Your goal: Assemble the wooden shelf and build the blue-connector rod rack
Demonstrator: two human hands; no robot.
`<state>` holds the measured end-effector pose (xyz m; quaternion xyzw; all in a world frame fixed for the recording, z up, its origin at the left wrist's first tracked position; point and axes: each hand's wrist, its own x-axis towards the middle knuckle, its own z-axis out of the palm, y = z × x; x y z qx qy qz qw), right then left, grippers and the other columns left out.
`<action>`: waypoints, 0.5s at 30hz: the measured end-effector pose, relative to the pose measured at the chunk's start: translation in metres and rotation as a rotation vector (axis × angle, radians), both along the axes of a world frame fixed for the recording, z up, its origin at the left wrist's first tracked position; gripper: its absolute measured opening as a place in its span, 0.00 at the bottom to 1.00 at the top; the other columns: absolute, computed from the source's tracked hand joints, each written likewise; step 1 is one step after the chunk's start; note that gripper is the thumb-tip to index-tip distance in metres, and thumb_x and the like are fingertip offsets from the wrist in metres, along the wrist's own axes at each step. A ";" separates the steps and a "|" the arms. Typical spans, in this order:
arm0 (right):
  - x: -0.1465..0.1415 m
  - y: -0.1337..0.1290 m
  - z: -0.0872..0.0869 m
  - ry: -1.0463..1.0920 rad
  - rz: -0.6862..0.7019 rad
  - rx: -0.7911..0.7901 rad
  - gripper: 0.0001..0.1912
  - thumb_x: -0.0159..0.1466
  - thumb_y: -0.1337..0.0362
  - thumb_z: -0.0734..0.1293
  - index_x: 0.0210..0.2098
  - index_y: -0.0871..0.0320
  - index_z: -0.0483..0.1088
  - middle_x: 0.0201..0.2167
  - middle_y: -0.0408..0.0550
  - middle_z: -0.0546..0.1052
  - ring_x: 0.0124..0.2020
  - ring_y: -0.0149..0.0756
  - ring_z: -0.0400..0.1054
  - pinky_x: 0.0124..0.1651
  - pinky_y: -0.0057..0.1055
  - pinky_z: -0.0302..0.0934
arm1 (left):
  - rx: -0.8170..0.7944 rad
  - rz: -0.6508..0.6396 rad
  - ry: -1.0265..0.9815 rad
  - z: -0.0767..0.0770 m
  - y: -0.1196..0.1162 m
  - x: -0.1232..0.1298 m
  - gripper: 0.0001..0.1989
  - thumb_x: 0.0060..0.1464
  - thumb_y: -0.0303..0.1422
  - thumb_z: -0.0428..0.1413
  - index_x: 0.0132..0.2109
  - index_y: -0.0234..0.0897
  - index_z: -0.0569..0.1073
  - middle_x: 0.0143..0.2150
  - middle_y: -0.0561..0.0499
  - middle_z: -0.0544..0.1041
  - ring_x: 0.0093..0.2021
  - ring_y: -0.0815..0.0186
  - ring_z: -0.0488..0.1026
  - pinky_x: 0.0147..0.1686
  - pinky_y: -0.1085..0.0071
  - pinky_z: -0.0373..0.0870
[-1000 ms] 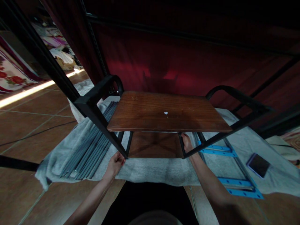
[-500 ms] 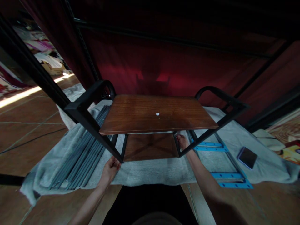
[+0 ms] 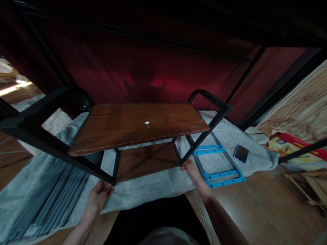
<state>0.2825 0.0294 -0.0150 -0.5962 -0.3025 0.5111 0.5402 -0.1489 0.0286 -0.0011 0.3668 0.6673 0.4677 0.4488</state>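
Rack (image 3: 127, 127) on grey cloth (image 3: 144, 190), between rods (image 3: 63, 192) and blue brackets (image 3: 227, 182). Left hand (image 3: 99, 193): fingers gripping rack's near-left bottom corner. Right hand (image 3: 189, 167): fingers gripping near-right bottom corner. Phone (image 3: 241, 154) lies right of brackets.

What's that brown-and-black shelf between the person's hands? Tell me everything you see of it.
The shelf has two brown, wood-look boards, one above the other, in a black, metal-looking frame with curved rear corners. A small white mark shows on top. It is upright, on or just over grey cloth. The left hand and right hand are at its near lower corners.
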 end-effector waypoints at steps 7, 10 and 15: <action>0.002 -0.005 0.008 0.014 0.038 -0.069 0.10 0.54 0.56 0.71 0.26 0.53 0.68 0.21 0.43 0.74 0.22 0.35 0.70 0.27 0.34 0.69 | -0.038 0.016 -0.007 0.000 0.001 0.000 0.23 0.28 0.46 0.65 0.31 0.39 0.67 0.22 0.55 0.71 0.22 0.68 0.67 0.21 0.73 0.62; 0.002 -0.004 0.008 -0.005 0.059 -0.077 0.07 0.54 0.58 0.69 0.26 0.54 0.68 0.21 0.42 0.73 0.21 0.33 0.68 0.26 0.31 0.67 | -0.030 0.019 -0.028 0.000 0.001 0.000 0.22 0.29 0.44 0.65 0.31 0.39 0.68 0.23 0.55 0.72 0.23 0.68 0.67 0.22 0.73 0.63; 0.001 0.000 0.008 -0.047 0.099 -0.074 0.03 0.53 0.62 0.66 0.25 0.54 0.67 0.18 0.40 0.70 0.18 0.30 0.61 0.21 0.26 0.57 | -0.036 0.036 -0.042 0.008 -0.001 0.004 0.22 0.29 0.43 0.64 0.32 0.38 0.69 0.23 0.56 0.71 0.24 0.69 0.67 0.23 0.73 0.64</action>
